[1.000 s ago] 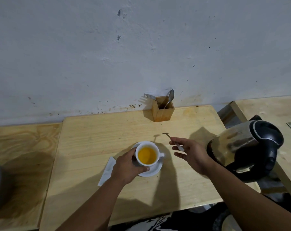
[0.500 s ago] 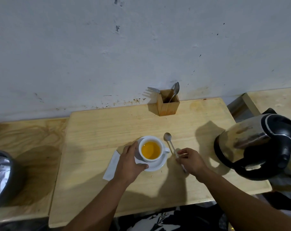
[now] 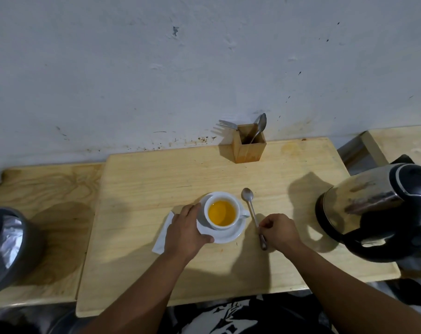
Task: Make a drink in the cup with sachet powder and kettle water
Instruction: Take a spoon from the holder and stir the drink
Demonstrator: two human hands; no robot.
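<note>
Although the pale wooden worktop [image 3: 142, 237] fills most of the lower frame, the largest thing on it is the steel kettle [image 3: 373, 208] at the right edge, black handle toward the viewer; full or not cannot be told, but it would likely be heavy and hot, best taken only by that handle. At the far left edge sits a grey bin [image 3: 9, 247] with a shiny liner, and at upper centre, against the wall, a wooden holder [image 3: 249, 150] carries 1 fork and 1 spoon. Near the middle of the frame a white saucer [image 3: 228, 236] bears the white cup [image 3: 221, 213], filled with orange liquid, so the drink looks mixed. The cup is brittle and probably slippery, and its small handle points right, the sensible place to grip. The left hand [image 3: 185, 231] rests wide over the saucer's left rim, steadying it, partly covering a white sachet or paper [image 3: 162, 235]. The right hand [image 3: 280, 231] is closed narrowly on the lower handle of a thin steel teaspoon [image 3: 251, 208], which lies on the worktop just beside the saucer, bowl pointing up-frame; it is light, stiff and easily pinched.
</note>
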